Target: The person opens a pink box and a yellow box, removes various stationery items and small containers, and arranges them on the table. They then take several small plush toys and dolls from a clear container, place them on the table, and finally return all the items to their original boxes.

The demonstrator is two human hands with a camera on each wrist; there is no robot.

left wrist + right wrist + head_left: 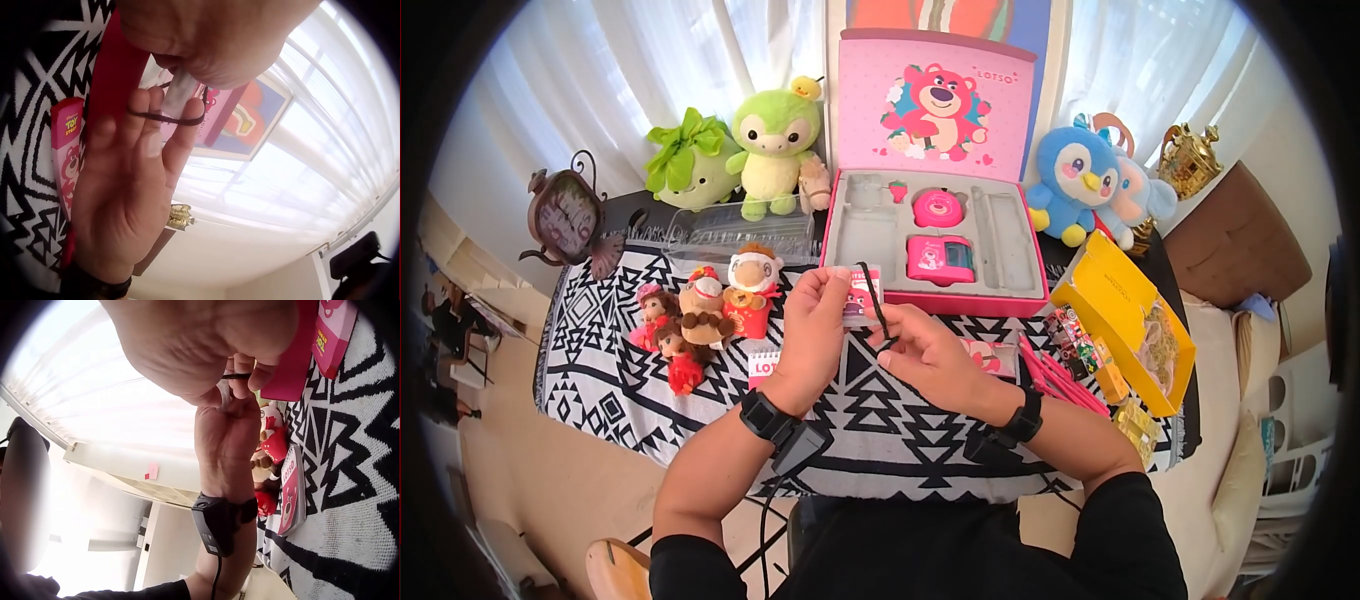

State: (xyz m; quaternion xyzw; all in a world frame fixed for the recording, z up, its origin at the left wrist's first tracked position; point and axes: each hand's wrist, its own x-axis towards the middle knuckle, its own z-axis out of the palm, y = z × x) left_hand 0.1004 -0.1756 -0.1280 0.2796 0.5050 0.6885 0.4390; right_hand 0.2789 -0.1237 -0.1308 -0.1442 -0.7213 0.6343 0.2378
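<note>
In front of the open pink gift box (940, 298), both hands are raised close together. My left hand (812, 315) pinches a small pink Lotso packet (860, 289) between thumb and fingers; its far side is hidden. A thin black elastic band (871, 295) runs from the packet's top down to my right hand (935, 360). The left wrist view shows that band (165, 119) looped across the fingertips of the right hand (128, 194), whose fingers are bent. In the right wrist view, the left hand (228, 437) partly hides the packet.
Inside the box sit a round pink item (938, 208) and a pink sharpener-like piece (940, 260). Small dolls (685, 370) and a Lotso notepad (764, 367) lie left. On the right are pink pencils (1060, 375) and a yellow box (1125, 320). Plush toys (775, 145) stand behind.
</note>
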